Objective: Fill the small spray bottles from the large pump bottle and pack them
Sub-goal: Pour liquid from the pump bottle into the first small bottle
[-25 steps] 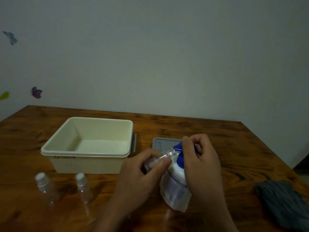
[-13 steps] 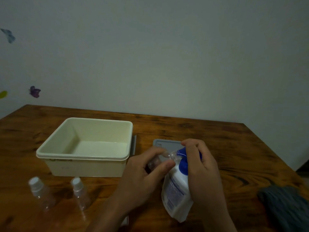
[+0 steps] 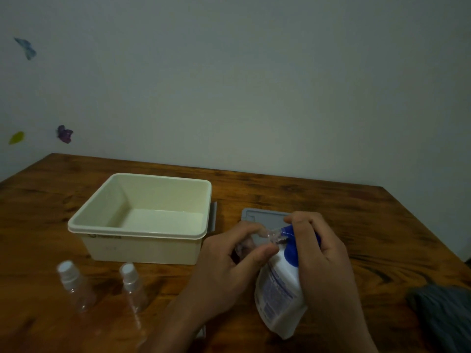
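the left hand (image 3: pixel 229 261) is closed around a small clear spray bottle (image 3: pixel 274 235), holding it on its side with its open neck against the blue top of the large pump bottle (image 3: pixel 280 291). the right hand (image 3: pixel 321 253) is wrapped around the upper part of that white bottle, which leans over the wooden bench (image 3: pixel 382 238). two more capped little bottles (image 3: pixel 74 286) (image 3: pixel 132 286) stand at the near left, just in front of an open cream box (image 3: pixel 142 230). a grey lid (image 3: pixel 262 217) lies behind the hands. a dark cloth (image 3: pixel 443 314) sits at the right edge.
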Available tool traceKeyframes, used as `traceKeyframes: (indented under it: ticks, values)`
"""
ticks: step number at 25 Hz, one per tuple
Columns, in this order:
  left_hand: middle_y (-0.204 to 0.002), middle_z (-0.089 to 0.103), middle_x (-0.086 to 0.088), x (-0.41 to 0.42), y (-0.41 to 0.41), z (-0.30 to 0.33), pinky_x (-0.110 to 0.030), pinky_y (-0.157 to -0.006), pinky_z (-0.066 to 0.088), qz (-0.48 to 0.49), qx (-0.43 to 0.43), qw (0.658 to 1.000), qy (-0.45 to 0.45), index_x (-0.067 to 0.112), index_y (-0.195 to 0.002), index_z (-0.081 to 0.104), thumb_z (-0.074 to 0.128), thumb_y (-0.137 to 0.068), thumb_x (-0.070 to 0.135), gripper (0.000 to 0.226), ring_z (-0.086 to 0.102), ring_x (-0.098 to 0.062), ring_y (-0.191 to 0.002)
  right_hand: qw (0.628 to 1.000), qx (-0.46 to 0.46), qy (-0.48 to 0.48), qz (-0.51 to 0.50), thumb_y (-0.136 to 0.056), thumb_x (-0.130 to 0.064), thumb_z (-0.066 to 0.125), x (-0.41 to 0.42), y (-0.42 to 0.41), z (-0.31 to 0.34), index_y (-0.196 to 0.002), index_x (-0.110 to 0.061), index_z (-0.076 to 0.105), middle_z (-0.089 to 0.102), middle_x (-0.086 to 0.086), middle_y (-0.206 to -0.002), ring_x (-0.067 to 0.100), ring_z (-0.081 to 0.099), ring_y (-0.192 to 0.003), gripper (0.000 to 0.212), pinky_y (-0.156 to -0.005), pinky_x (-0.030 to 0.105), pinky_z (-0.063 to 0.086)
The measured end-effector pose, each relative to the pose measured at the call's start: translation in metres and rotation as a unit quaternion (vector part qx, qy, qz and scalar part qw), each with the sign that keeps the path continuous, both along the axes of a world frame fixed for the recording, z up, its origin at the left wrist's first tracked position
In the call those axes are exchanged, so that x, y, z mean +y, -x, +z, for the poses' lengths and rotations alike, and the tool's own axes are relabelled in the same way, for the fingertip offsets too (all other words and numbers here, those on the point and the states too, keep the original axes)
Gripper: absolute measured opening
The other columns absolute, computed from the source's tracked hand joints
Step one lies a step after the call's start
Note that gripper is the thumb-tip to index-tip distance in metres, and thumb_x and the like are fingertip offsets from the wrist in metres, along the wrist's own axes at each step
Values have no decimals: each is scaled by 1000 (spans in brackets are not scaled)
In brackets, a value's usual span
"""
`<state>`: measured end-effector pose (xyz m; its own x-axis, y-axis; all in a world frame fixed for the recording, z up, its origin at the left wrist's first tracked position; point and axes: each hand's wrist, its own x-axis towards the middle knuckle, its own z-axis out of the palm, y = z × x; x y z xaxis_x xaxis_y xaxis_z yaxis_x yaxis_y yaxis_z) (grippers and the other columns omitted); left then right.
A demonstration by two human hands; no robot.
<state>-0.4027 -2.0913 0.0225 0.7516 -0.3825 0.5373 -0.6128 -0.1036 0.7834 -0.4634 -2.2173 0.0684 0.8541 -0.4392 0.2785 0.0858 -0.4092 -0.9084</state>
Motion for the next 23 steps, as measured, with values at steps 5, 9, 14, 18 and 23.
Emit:
traceKeyframes:
  ticks: [5,9,14,18,23]
  values:
    - [-89,66,8,5,-3,0,-18,-64,51,-15,18,1000,-13,36,-98,63,56,-84,49,21,63,-9,-79,996,-15,-55,-69,-92,-39,43,20,6,-5,-78,-26,55,59,-5,-68,-1,54,-55,23,-50,20,38]
    - [-87,66,7,6,-4,-1,-19,-65,51,-19,20,999,-17,35,-100,64,56,-84,49,23,63,-10,-79,996,7,-80,-31,-85,-48,40,15,9,-1,-87,-30,53,57,-5,-70,-4,56,-62,22,-50,14,41]
    - [-86,67,6,5,-3,-1,-18,-64,51,-37,36,999,-13,34,-103,64,55,-83,51,27,63,-11,-78,999,-4,-21,35,-88,-46,39,1,11,2,-82,-22,54,59,-5,-75,7,54,-54,29,-49,11,43]
    - [-88,67,7,7,-1,2,-13,-63,49,-53,36,998,-19,35,-102,63,56,-85,48,22,63,-11,-78,997,-12,-5,78,-83,-38,39,-8,5,3,-84,-30,57,60,-11,-82,6,56,-62,20,-53,11,44]
    - [-87,68,13,9,1,4,-10,-61,46,-62,40,997,-20,34,-99,65,60,-85,40,16,64,-6,-77,994,-30,-13,107,-83,-32,39,-10,0,-6,-75,-28,60,66,-2,-80,14,60,-65,23,-58,23,49]
